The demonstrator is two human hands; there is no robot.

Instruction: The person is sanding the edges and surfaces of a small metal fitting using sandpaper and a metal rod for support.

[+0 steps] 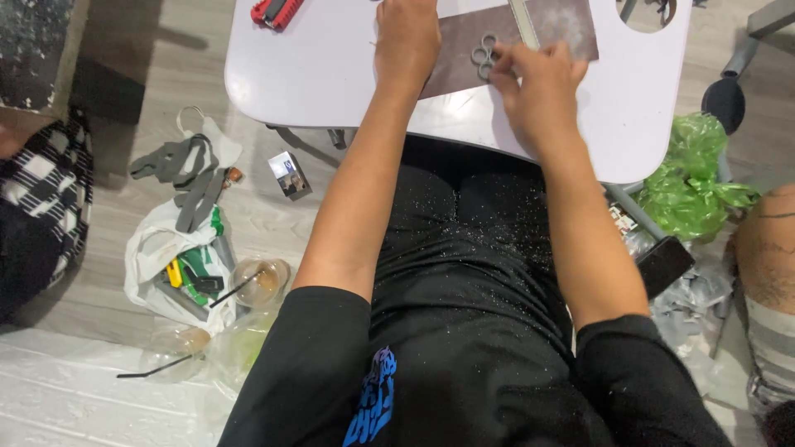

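— Head view: where do the grey rings (484, 56) lie from my hands?
— On the dark sheet (464, 50) on the bench (315, 74), at my right hand (540, 87), whose fingertips touch them, nothing gripped. My left hand (406, 37) presses flat beside them, unclenched.
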